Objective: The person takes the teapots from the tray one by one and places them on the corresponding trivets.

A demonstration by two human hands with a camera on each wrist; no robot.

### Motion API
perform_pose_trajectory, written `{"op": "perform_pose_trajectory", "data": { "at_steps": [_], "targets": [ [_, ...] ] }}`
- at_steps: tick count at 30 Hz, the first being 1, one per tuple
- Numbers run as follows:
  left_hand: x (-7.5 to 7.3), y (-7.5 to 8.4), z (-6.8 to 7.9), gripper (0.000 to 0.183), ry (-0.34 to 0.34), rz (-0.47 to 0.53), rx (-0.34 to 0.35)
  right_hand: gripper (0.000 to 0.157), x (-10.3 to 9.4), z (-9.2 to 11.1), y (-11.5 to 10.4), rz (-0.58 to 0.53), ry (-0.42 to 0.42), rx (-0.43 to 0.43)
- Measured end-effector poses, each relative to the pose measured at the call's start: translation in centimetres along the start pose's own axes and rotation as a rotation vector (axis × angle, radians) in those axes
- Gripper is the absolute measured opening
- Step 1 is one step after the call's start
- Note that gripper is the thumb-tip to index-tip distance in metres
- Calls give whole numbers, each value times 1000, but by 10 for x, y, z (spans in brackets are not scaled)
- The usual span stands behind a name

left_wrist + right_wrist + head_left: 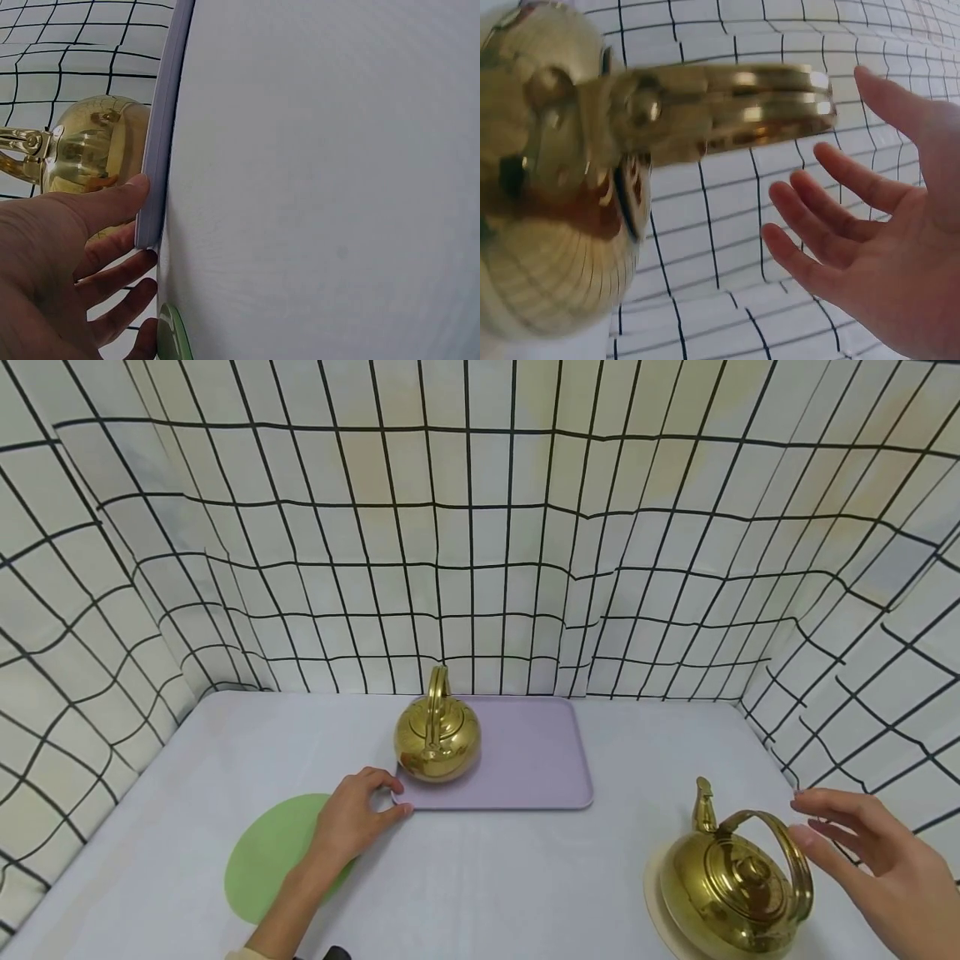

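My left hand [351, 817] holds the front-left corner of a pale purple tray [536, 752]. Its thumb lies along the front rim and the index finger bends to the left side. On the tray's left part stands a small brass teapot [442, 743], its arched handle upright. Over at the right, a larger brass kettle [723, 885] sits on a cream round mat [655, 893], its spout pointing away. Beside its arched handle [735, 101], my right hand [877, 860] has its fingers spread, with a gap between fingertips and handle in the right wrist view.
A green round mat [270, 852] lies partly under my left forearm. White cloth walls [487, 543] with black grid lines enclose the back and sides of the white table [517, 885]. A small dark object [337, 952] shows at the bottom edge.
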State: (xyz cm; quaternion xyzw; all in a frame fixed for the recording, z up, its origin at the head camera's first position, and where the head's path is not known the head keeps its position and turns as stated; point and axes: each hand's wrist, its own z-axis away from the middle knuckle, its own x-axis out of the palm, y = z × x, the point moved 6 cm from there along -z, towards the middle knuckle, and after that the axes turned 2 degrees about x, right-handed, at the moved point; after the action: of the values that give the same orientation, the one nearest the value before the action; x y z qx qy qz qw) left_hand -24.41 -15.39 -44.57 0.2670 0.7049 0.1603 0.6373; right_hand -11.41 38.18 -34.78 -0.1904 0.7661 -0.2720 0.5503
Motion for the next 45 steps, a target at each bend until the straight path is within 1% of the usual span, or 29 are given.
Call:
{"op": "perform_pose_trajectory", "data": {
  "at_steps": [4, 6, 10, 12, 14, 17, 19, 23, 29, 33, 37, 42, 45],
  "targets": [
    [0, -1, 0, 23, 6, 1, -6, 37, -2, -6, -30, -74, 58, -76],
    [0, -1, 0, 23, 4, 2, -10, 38, -2, -9, -45, -104, 80, -105],
    [0, -2, 0, 24, -2, 6, -22, 39, 1, -15, -72, -161, 88, -112],
    [-1, -3, 0, 24, -4, 3, -28, 38, 5, -19, -86, -192, 90, -134],
    [-2, -4, 1, 24, -6, 2, -32, 37, 11, -21, -100, -225, 88, -176],
    [-4, -4, 1, 24, -5, 2, -30, 34, 23, -25, -120, -241, 83, -230],
    [-5, -4, 1, 24, -3, 5, -27, 33, 32, -27, -130, -246, 68, -245],
    [-6, -3, 2, 24, 1, 2, -24, 32, 51, -34, -146, -232, 22, -241],
    [-4, -4, 2, 24, -5, 5, -21, 30, 82, -46, -158, -221, -26, -290],
    [-2, -4, 1, 23, -8, 7, -8, 31, 104, -53, -158, -206, -74, -284],
    [-2, -4, 0, 23, 0, 8, -3, 36, 129, -60, -156, -192, -143, -246],
    [-2, -3, 1, 23, -3, 15, -8, 35, 158, -69, -148, -162, -222, -151],
    [-1, -3, 1, 22, -12, 22, -12, 34, 172, -74, -141, -158, -253, -102]
  ]
}}
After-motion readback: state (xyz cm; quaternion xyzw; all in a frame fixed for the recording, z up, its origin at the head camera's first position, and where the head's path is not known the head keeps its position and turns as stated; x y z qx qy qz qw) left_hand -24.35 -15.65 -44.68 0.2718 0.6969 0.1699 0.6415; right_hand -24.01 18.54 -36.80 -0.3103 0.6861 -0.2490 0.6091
